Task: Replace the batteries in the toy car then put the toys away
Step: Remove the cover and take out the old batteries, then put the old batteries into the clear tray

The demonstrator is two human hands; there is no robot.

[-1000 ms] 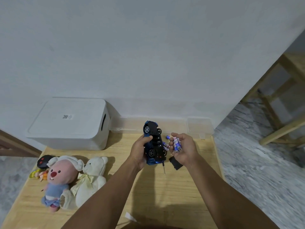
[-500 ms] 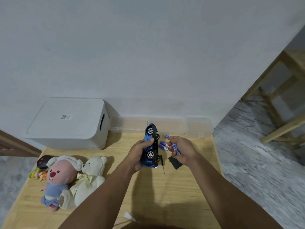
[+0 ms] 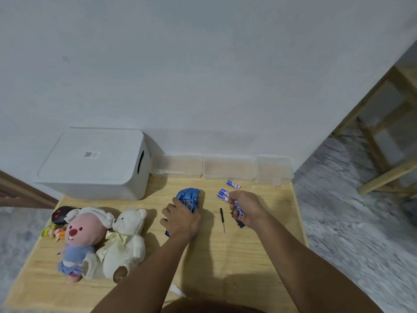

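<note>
My left hand point(image 3: 181, 219) grips the blue toy car point(image 3: 189, 197), which sits wheels-down on the wooden table point(image 3: 259, 256). My right hand point(image 3: 244, 207) holds a blue battery point(image 3: 239, 208) in its fingers. Two more batteries point(image 3: 223, 194) lie just left of that hand, and a further one point(image 3: 233, 184) lies behind them. A small screwdriver point(image 3: 223, 219) lies between my hands. A black battery cover point(image 3: 238, 222) is partly hidden under my right hand.
A white lidded storage box point(image 3: 94, 163) stands at the back left. Clear plastic containers point(image 3: 228, 167) line the wall. A pink plush point(image 3: 83, 236), a white teddy bear point(image 3: 126, 240), a black remote point(image 3: 59, 214) and a small yellow toy point(image 3: 53, 231) lie at the left.
My left hand turned the car from wheels-up to wheels-down and lowered it onto the table. My right hand moved right, and batteries that it held now lie on the table.
</note>
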